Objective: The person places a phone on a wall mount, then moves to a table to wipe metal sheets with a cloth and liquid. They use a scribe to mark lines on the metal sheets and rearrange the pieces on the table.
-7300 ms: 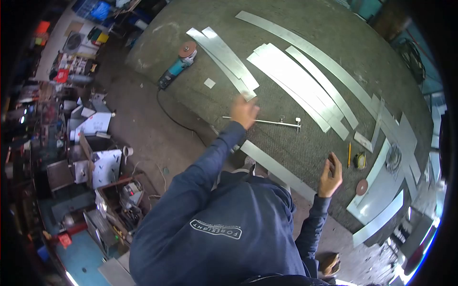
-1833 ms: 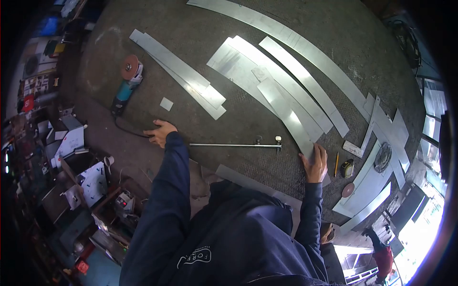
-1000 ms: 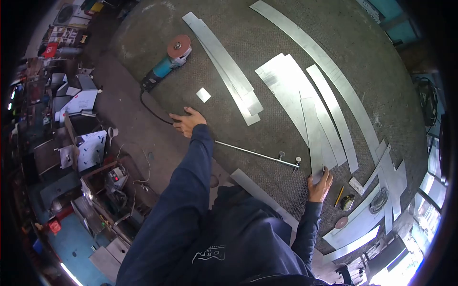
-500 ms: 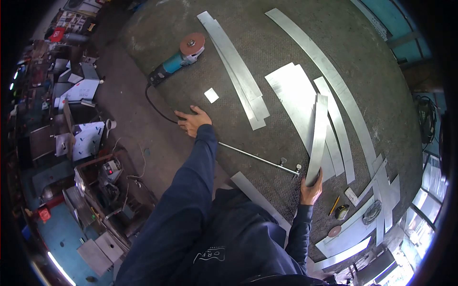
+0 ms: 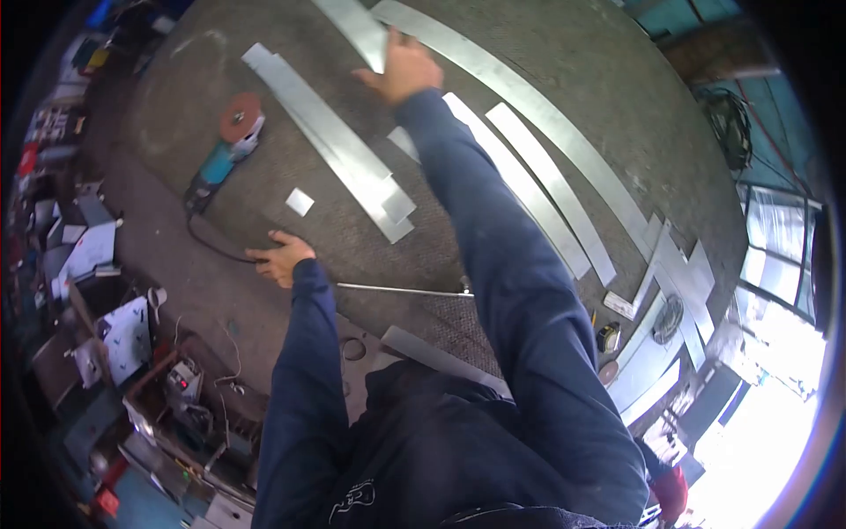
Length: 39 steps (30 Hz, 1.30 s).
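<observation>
My right hand (image 5: 410, 69) is stretched far forward and slightly blurred, its thumb and fingers on either side of the near end of a flat metal strip (image 5: 348, 25). The strip's far end lies beyond the top of the view. Off to the left, my left hand (image 5: 286, 259) rests on the dark work surface with fingers apart, its tips by the power cord (image 5: 216, 243) of an angle grinder (image 5: 220, 159). A thin metal rod with a clamp screw (image 5: 401, 289) runs from near my left wrist to beneath my right sleeve. A small square metal piece (image 5: 300, 202) lies ahead of my left hand.
Two overlapping straight strips (image 5: 330, 145) lie mid-surface. Right of my arm are curved strips (image 5: 555, 189) and a long curved band (image 5: 529, 88). A tape measure (image 5: 608, 337) and more sheet pieces (image 5: 683, 269) lie at right. A cluttered wooden cart (image 5: 185, 388) stands lower left.
My right hand has swung forward and left with the metal strip, away from the other curved pieces. My left hand keeps its place by the cord. The whole view has shifted.
</observation>
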Each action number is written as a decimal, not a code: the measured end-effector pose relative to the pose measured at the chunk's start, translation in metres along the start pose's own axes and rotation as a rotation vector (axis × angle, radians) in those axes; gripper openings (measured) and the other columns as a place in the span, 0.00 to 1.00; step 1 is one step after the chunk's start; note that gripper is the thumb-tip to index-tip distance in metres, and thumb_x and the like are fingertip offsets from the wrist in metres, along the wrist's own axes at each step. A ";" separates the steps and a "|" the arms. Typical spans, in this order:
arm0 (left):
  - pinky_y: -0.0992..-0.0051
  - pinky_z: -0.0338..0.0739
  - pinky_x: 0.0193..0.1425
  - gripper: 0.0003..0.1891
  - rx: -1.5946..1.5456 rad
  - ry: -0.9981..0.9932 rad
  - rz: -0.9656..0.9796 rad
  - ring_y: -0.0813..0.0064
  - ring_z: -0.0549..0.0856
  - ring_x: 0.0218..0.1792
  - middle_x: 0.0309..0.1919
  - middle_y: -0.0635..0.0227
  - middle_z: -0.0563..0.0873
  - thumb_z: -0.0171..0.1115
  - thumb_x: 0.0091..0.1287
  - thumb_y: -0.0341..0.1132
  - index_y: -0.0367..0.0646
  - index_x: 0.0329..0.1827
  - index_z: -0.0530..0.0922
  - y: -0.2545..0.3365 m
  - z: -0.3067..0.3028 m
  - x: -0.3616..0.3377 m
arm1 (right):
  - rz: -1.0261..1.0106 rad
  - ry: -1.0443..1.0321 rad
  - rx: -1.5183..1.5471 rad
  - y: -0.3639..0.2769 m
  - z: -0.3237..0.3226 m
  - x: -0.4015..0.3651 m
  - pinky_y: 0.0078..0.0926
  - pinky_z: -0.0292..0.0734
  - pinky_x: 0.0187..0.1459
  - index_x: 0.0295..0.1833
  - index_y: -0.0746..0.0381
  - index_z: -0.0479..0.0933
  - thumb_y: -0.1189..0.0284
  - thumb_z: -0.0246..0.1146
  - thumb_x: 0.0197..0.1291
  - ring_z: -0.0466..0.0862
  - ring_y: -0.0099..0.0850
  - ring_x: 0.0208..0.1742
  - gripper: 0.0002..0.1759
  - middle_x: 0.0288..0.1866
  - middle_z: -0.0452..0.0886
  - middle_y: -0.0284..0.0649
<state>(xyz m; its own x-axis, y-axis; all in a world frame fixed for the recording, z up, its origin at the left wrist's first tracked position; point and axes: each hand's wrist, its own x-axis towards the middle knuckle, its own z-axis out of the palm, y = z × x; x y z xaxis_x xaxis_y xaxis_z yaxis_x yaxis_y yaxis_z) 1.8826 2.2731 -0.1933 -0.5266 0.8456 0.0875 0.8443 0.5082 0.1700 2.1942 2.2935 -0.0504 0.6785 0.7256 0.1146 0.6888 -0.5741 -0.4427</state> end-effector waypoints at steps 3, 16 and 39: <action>0.48 0.80 0.51 0.41 0.014 0.045 0.010 0.44 0.80 0.58 0.61 0.38 0.72 0.45 0.71 0.60 0.41 0.79 0.54 -0.001 0.011 0.006 | -0.133 0.039 -0.256 0.011 0.098 0.010 0.56 0.52 0.75 0.80 0.55 0.54 0.35 0.55 0.62 0.57 0.49 0.79 0.50 0.80 0.56 0.52; 0.43 0.79 0.52 0.40 -0.002 0.000 0.015 0.40 0.78 0.60 0.60 0.32 0.71 0.43 0.72 0.60 0.40 0.79 0.52 0.008 -0.012 -0.003 | -0.117 0.289 -0.066 0.230 -0.027 -0.159 0.49 0.68 0.64 0.60 0.60 0.78 0.61 0.74 0.53 0.74 0.48 0.63 0.30 0.62 0.76 0.47; 0.47 0.80 0.53 0.40 -0.025 -0.031 -0.013 0.42 0.77 0.63 0.62 0.34 0.70 0.44 0.72 0.60 0.41 0.79 0.51 0.007 -0.012 -0.002 | 0.003 0.087 -0.089 0.288 -0.056 -0.255 0.44 0.71 0.59 0.58 0.65 0.75 0.54 0.77 0.48 0.76 0.49 0.56 0.36 0.54 0.73 0.50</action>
<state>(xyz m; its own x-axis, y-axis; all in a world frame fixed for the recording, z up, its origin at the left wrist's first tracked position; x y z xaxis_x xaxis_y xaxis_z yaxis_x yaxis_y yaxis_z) 1.8886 2.2727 -0.1800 -0.5335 0.8441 0.0545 0.8346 0.5149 0.1958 2.2336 1.9222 -0.1572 0.6977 0.6903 0.1916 0.7038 -0.6107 -0.3628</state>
